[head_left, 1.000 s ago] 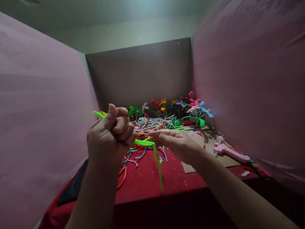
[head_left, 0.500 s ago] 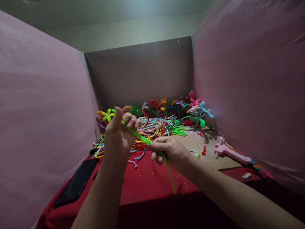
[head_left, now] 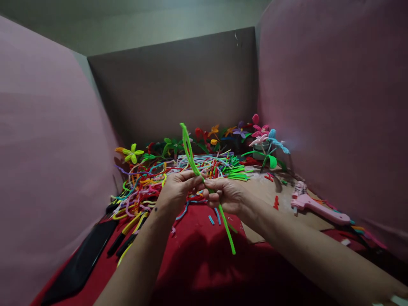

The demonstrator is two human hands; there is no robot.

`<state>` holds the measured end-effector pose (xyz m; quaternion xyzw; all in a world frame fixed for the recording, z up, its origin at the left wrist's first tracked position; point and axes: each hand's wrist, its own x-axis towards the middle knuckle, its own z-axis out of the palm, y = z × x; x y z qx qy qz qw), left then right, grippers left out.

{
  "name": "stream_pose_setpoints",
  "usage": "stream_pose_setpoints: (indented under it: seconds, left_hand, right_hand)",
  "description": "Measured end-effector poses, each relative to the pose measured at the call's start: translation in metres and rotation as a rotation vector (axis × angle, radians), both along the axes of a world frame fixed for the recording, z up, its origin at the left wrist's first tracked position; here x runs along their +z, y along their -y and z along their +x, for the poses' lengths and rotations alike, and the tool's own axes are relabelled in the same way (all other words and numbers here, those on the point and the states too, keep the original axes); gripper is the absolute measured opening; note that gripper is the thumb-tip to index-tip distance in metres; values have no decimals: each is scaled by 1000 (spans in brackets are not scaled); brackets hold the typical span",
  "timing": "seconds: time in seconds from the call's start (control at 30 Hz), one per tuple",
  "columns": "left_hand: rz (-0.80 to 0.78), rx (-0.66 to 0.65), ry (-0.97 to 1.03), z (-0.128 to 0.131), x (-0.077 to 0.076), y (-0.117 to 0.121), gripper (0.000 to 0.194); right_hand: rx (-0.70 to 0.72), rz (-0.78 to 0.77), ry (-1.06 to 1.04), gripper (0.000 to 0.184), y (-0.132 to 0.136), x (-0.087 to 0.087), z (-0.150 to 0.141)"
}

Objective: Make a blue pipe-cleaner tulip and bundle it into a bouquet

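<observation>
Between both hands is a bright green pipe cleaner (head_left: 188,149), bent into a narrow loop that stands up above the fingers. Its tail hangs down below my right hand. My left hand (head_left: 184,183) pinches the base of the loop with thumb and fingertips. Right beside it, my right hand (head_left: 223,193) is closed on the same pipe cleaner, thumb against the fingers. The two sets of fingertips almost touch, and the spot where the strands meet is partly hidden by them. Behind the hands lies a heap of loose coloured pipe cleaners (head_left: 146,182).
A pink glue gun (head_left: 321,208) rests on the brown board (head_left: 264,225) at the right. Pipe-cleaner flowers (head_left: 261,131) stand along the back. A black flat object (head_left: 79,259) lies at the left on the red cloth (head_left: 197,242). Pink walls rise on both sides.
My left hand has come down to meet my right hand. The green loop, earlier stretched slantwise between the hands, now points up. The view has shifted slightly.
</observation>
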<state>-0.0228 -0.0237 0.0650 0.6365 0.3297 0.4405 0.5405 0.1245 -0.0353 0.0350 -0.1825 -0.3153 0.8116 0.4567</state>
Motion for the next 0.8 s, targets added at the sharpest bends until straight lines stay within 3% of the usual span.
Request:
stream_pose_setpoints:
  seconds: [0.1,0.3,0.5,0.8]
  left_hand:
    - [22,1,1,7,-3,-3,19]
    - [42,98,7,23,-13,-12,17]
    - [-40,107,118,29,-21,-19,18]
    - [-32,152,207,26,-31,-22,18]
  right_hand:
    - [-33,30,-27,8,-4,-5,1]
    - [-259,190,99,9,-7,-15,3]
    - [-186,234,75,10,-12,-24,7]
    - [-310,201,169,10,-11,-28,2]
